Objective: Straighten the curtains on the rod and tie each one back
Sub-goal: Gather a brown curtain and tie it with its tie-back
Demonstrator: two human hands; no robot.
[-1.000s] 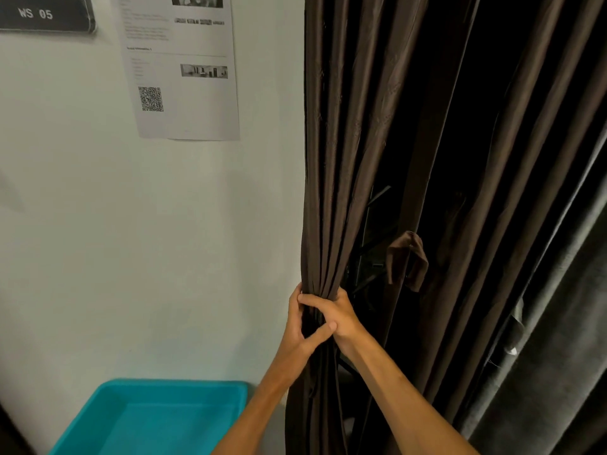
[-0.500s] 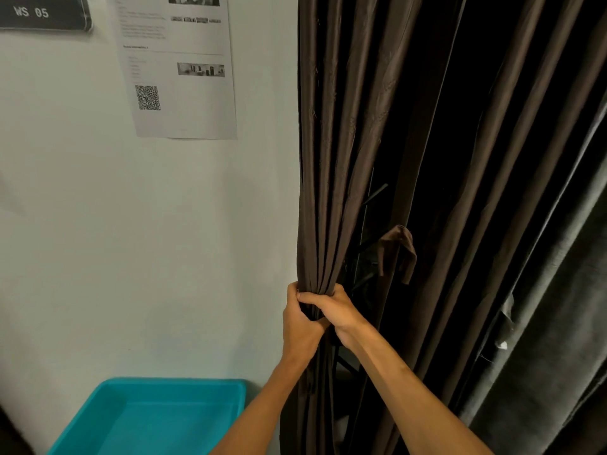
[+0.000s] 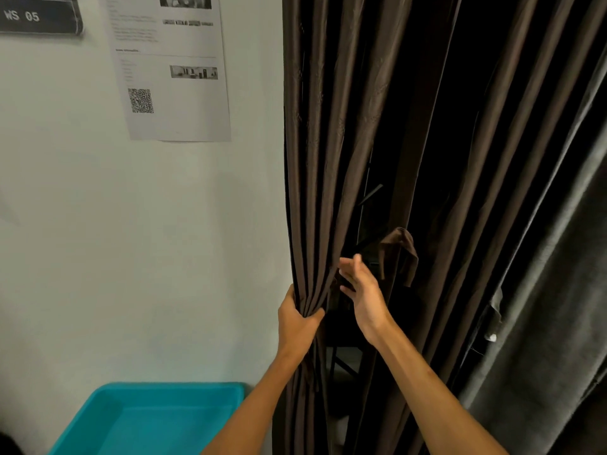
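Head view: a dark brown pleated fabric curtain [image 3: 315, 159] hangs just beside a pale wall [image 3: 131, 241], its top and hem both cut off by the frame. The left hand [image 3: 297, 318] grips the gathered folds low down, fingers hidden behind the cloth and thumb curled round the front. The right hand [image 3: 361, 290] is spread with straight, slightly blurred fingers in the dark gap next to the bundle; whether it touches fabric cannot be told. Near its fingertips hangs a small brown cloth flap [image 3: 399, 251], of unclear shape. Thin black bars [image 3: 369, 195] in the gap are hard to make out. A printed paper sheet with a QR code [image 3: 170, 77] and a black "WS 05" sign [image 3: 36, 16] are cropped at the top, a turquoise plastic tub [image 3: 147, 418] at the bottom.
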